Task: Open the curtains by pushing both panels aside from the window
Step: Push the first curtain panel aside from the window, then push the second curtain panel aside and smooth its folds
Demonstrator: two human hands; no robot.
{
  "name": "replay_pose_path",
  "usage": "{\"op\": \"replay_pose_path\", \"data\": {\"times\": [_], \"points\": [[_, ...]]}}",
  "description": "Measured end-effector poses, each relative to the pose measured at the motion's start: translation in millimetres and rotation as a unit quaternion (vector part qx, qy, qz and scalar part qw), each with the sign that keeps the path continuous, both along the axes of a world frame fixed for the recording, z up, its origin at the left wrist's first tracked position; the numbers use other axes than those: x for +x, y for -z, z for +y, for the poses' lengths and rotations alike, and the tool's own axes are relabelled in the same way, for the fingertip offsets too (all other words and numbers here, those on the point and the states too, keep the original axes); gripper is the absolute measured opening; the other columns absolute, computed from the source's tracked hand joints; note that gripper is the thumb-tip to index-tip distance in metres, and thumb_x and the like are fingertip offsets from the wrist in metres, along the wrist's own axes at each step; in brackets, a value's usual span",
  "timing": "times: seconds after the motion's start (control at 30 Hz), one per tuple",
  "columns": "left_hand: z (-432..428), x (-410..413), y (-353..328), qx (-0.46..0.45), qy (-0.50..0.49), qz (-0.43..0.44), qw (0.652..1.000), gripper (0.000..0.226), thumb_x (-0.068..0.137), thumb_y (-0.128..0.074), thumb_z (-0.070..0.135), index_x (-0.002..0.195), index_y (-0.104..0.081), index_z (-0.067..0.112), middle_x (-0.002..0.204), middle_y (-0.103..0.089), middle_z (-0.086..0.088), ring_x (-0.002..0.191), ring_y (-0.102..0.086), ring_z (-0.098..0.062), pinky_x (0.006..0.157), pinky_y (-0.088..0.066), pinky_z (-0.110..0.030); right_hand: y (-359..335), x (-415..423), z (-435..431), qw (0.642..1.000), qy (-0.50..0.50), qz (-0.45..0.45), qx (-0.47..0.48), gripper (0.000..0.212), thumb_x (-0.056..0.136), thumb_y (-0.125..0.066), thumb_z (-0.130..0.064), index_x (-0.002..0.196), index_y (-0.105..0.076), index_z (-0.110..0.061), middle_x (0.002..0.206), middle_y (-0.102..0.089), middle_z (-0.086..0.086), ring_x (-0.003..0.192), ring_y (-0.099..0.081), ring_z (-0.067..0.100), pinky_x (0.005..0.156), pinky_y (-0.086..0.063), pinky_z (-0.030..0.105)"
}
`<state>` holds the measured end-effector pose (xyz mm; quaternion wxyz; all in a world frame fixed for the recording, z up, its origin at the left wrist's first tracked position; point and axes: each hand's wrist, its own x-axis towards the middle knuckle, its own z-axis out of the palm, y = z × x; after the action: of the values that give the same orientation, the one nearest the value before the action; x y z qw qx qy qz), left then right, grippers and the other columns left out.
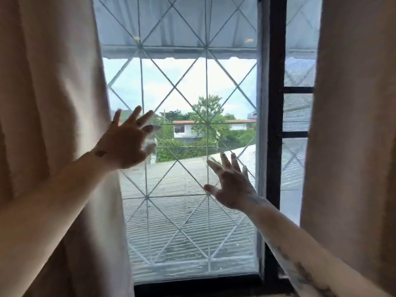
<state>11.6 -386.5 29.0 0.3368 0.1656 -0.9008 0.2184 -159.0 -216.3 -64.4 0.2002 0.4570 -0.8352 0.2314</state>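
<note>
Two beige curtain panels hang on either side of a window [180,86]. The left panel [53,103] covers the left third of the view, its edge running down beside my left forearm. The right panel [353,125] hangs at the far right. My left hand [126,142] is raised in the gap with fingers spread, just right of the left panel's edge and holding nothing. Lower and to the right, my right hand [231,185] is also open with fingers apart, in front of the glass and well left of the right panel.
A white diamond-pattern grille [206,86] sits behind the glass. A dark vertical window frame post [276,125] stands between the main pane and a narrower screened pane [297,112]. A dark sill [192,285] runs along the bottom. Roofs and trees lie outside.
</note>
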Motion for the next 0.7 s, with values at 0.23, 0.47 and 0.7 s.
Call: {"op": "replay_pose_path", "data": {"times": [0.23,0.47,0.7], "points": [[83,-88,51,0.059,0.091,0.015,0.994,0.052,0.092,-0.044,0.036,0.142,-0.035,0.024,0.158,-0.016,-0.001,0.147,-0.006,-0.023,0.116,-0.005,-0.056,14,-61,119,0.996,0.073,0.018,0.044,0.067,0.089,-0.051,-0.038,0.145,-0.016,-0.03,0.159,0.007,0.008,0.144,0.016,0.03,0.114,0.002,0.057],[142,-148,68,0.163,0.204,0.061,0.963,0.05,0.093,-0.043,0.026,0.141,-0.037,0.014,0.156,-0.023,-0.005,0.146,-0.014,-0.023,0.118,-0.018,-0.044,-11,-109,173,0.978,0.14,0.135,0.073,0.061,0.091,-0.048,-0.035,0.144,-0.021,-0.026,0.159,0.002,0.011,0.145,0.013,0.03,0.114,0.007,0.057],[198,-214,96,0.263,0.33,0.097,0.901,0.05,0.094,-0.045,0.017,0.142,-0.033,0.014,0.157,-0.021,-0.001,0.146,-0.013,-0.014,0.117,-0.019,-0.031,-66,-153,207,0.928,0.244,0.266,0.093,0.058,0.09,-0.048,-0.038,0.143,-0.028,-0.025,0.159,-0.007,0.01,0.145,0.008,0.032,0.114,0.004,0.058]]}}
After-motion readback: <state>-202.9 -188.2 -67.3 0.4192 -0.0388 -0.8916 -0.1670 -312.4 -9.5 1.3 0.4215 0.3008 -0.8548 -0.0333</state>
